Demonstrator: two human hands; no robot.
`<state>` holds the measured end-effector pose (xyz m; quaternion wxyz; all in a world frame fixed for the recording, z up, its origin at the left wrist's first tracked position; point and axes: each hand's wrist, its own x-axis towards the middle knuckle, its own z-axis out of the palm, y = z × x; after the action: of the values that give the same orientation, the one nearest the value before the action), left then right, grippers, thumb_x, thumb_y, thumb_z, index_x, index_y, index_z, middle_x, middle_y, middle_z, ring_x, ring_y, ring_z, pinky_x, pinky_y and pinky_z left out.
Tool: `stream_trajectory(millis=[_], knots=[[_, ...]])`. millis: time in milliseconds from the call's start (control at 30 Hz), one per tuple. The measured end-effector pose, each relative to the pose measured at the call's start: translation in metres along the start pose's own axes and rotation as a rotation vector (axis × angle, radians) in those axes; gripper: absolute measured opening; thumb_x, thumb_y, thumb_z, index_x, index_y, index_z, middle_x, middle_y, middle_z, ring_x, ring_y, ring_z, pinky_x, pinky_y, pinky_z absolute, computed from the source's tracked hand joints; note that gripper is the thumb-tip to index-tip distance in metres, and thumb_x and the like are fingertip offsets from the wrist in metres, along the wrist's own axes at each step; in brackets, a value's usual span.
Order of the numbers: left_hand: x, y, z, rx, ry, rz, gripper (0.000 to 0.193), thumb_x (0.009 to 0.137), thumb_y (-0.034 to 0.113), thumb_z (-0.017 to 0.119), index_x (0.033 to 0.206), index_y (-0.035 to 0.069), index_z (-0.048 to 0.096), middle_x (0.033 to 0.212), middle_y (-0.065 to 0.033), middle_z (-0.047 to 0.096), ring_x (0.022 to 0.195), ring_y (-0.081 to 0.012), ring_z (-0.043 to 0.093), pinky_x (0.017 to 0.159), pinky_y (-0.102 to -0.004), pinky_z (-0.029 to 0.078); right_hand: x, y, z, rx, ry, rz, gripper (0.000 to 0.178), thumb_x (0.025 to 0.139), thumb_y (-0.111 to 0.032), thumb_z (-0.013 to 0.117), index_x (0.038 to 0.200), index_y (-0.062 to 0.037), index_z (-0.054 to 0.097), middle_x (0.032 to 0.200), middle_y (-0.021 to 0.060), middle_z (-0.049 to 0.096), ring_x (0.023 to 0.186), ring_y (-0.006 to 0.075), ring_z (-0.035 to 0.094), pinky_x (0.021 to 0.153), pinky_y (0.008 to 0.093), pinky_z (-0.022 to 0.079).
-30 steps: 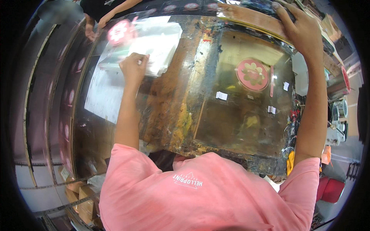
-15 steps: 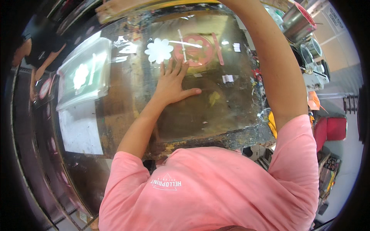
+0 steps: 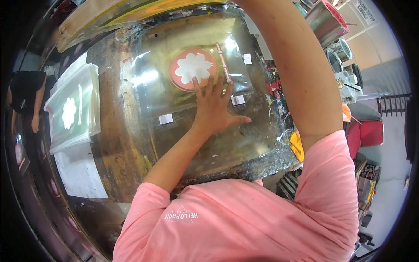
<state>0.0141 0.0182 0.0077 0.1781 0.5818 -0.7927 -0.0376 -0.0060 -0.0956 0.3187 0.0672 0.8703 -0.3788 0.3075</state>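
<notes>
My left hand (image 3: 214,107) lies palm down with spread fingers on a clear plastic sheet (image 3: 152,98). Its fingertips reach the lower edge of a white flower shape (image 3: 192,67) and the end of a narrow pale strip (image 3: 222,61), both on the sheet. Around the flower a red disc (image 3: 173,80) shows, so the flower sits inside it. Over the far edge of the picture runs my right arm (image 3: 301,74); the hand at its end is out of view. Beyond the sheet, a wooden frame with yellow mesh (image 3: 126,19) is raised along the far side.
A stack of clear sheets with white prints (image 3: 74,107) lies at the left, over white paper (image 3: 80,172). Small white tabs (image 3: 166,118) sit on the paint-stained table (image 3: 126,161). Cans (image 3: 327,19) and a yellow cloth (image 3: 297,146) are at the right. Another person (image 3: 28,94) stands far left.
The clear sheet has shifted, and its white flower now lies over the red disc instead of left of it. The strip now overlies the red bar. My left hand remains flat and spread.
</notes>
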Motion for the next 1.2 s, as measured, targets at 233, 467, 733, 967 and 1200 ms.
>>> stream_trajectory(millis=[233, 467, 733, 967, 1200], knots=[[-0.001, -0.001, 0.004, -0.028, 0.109, 0.044, 0.123, 0.072, 0.095, 0.055, 0.152, 0.001, 0.051, 0.157, -0.0255, 0.044, 0.147, -0.0462, 0.039, 0.121, -0.0754, 0.001, -0.005, 0.020, 0.022, 0.041, 0.167, -0.189, 0.065, 0.095, -0.052, 0.052, 0.076, 0.0063, 0.073, 0.081, 0.0286, 0.072, 0.081, 0.0430, 0.071, 0.082, 0.0515, 0.056], [0.000, 0.001, 0.016, -0.038, 0.172, 0.101, 0.118, 0.074, 0.093, 0.057, 0.146, 0.000, 0.055, 0.152, -0.0269, 0.048, 0.146, -0.0459, 0.040, 0.121, -0.0755, 0.004, -0.010, 0.025, 0.031, 0.045, 0.222, -0.174, 0.064, 0.096, -0.054, 0.051, 0.078, 0.0031, 0.073, 0.080, 0.0244, 0.073, 0.083, 0.0401, 0.072, 0.085, 0.0513, 0.052], [-0.006, -0.003, -0.017, -0.083, 0.364, 0.113, 0.102, 0.075, 0.081, 0.069, 0.143, 0.004, 0.060, 0.142, -0.0206, 0.058, 0.137, -0.0396, 0.051, 0.122, -0.0643, 0.022, -0.020, 0.017, 0.015, 0.003, 0.183, -0.156, 0.059, 0.097, -0.054, 0.056, 0.083, 0.0026, 0.070, 0.084, 0.0245, 0.072, 0.087, 0.0409, 0.072, 0.084, 0.0516, 0.051], [-0.066, -0.085, -0.191, -1.136, 0.596, -0.557, 0.087, 0.075, 0.027, 0.096, 0.142, -0.008, 0.055, 0.107, -0.0168, 0.073, 0.094, -0.0199, 0.071, 0.079, -0.0332, 0.058, -0.076, 0.027, 0.055, 0.044, -0.260, -0.234, 0.053, 0.093, -0.041, 0.068, 0.124, 0.0015, 0.064, 0.114, 0.0260, 0.070, 0.106, 0.0433, 0.067, 0.090, 0.0520, 0.053], [-0.139, -0.090, -0.079, -0.306, 0.345, -0.677, 0.103, 0.052, 0.061, 0.098, 0.131, 0.001, 0.068, 0.112, -0.0118, 0.065, 0.108, -0.0297, 0.061, 0.097, -0.0455, 0.045, -0.132, 0.073, 0.178, 0.246, -0.367, -0.316, 0.028, 0.091, -0.022, 0.072, 0.117, -0.0119, 0.072, 0.091, 0.0136, 0.071, 0.087, 0.0406, 0.068, 0.081, 0.0519, 0.053]])
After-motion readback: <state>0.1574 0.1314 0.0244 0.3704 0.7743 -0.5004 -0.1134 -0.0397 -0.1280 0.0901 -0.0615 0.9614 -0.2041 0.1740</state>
